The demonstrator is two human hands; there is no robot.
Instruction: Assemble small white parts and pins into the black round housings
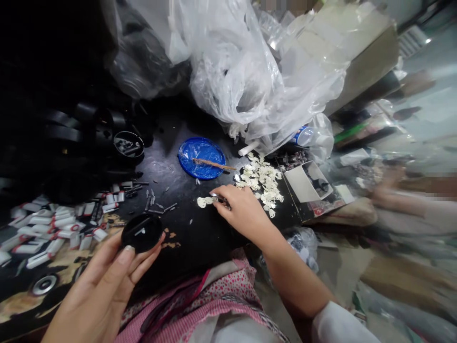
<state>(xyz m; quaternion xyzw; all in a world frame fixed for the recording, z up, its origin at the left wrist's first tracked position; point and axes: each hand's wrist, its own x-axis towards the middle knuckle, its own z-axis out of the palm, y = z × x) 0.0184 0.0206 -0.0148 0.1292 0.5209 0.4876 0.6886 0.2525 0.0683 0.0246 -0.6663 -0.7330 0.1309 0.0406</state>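
My left hand (117, 271) is closed around a shallow black round part (142, 233), which has a small light piece showing inside it. My right hand (238, 207) reaches over the dark tabletop with thumb and fingers pinched together. At its fingertips are small pale flat plates (204, 202), and a small dark shiny item shows between the fingers, too unclear to name. Just beyond and to the right of that hand lies a loose pile of similar pale plates (262, 181).
A blue round lid (202, 169) with plastic film and a brown stick lies ahead. White cylinders (60, 231) and dark springs (146, 204) are on the left. Clear plastic bags (235, 71) bulge at the back. An open small box (303, 183) stands right; another person's arm (403, 200) is beyond.
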